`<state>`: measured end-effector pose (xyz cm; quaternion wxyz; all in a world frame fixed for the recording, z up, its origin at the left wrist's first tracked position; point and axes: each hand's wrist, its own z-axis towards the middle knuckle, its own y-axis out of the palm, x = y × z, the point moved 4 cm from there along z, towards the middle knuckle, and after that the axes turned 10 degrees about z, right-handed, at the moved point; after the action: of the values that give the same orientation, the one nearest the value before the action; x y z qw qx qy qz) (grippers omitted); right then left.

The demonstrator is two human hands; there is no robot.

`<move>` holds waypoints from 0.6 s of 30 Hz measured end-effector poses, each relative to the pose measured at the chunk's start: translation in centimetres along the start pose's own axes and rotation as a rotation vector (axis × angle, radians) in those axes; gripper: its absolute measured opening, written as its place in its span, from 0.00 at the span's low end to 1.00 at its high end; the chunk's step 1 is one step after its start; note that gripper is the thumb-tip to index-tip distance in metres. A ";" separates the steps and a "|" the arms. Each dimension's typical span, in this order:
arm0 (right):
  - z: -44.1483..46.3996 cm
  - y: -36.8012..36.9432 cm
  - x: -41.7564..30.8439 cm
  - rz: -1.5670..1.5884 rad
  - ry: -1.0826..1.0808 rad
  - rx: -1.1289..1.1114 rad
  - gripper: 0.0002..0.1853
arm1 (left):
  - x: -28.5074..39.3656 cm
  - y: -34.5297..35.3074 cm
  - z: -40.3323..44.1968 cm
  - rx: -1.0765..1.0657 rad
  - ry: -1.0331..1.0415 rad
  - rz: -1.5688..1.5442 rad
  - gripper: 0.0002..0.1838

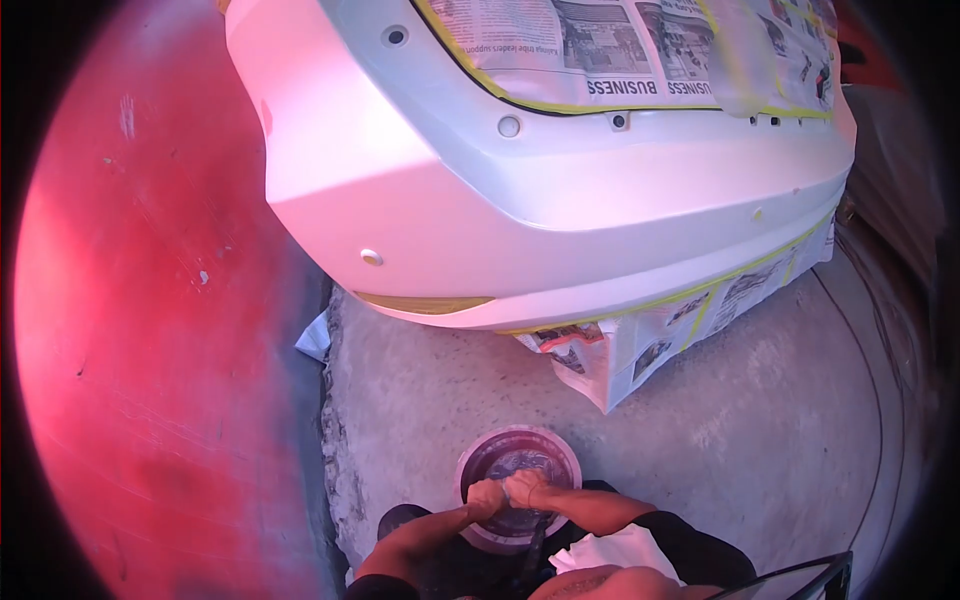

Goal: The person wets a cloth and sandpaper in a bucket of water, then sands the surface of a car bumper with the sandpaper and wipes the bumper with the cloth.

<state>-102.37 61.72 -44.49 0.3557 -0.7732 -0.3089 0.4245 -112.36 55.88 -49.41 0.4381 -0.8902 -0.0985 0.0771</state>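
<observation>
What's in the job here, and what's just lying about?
In use:
basin, left hand and right hand at it
white bumper, masked with newspaper and tape

Probably lying about:
white scrap beside red surface
dark frame, use unclear

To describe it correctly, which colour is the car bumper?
The bumper is white, pinkish in places; the head view shows it best.

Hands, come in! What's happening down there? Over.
Left hand and right hand close together over round tub. Can't tell what's in either grip. White bumper ahead, beyond tub.
</observation>
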 end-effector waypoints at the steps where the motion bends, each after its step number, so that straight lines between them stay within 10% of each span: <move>1: -0.4 0.4 0.4 0.179 0.058 0.135 0.10 | 0.0 0.3 0.4 0.043 0.040 0.061 0.13; 6: 3.2 6.2 2.0 0.552 0.031 0.202 0.08 | 0.3 -4.7 -3.0 0.236 0.400 0.308 0.13; 8: 1.5 7.4 0.4 1.636 0.351 -0.542 0.10 | -1.0 -6.5 -3.7 0.387 0.522 0.280 0.11; 11: 0.4 7.5 -3.1 2.165 0.109 -0.709 0.16 | -1.5 -8.4 -4.6 0.639 0.871 0.349 0.09; 18: -0.8 4.7 -0.6 2.069 0.236 -0.621 0.15 | -0.7 -9.1 -8.1 0.516 0.644 0.199 0.07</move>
<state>-101.09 58.41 -47.78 -0.3579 -0.7510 0.4347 0.3449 -112.17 55.01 -37.25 0.6454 -0.7350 0.1526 -0.1410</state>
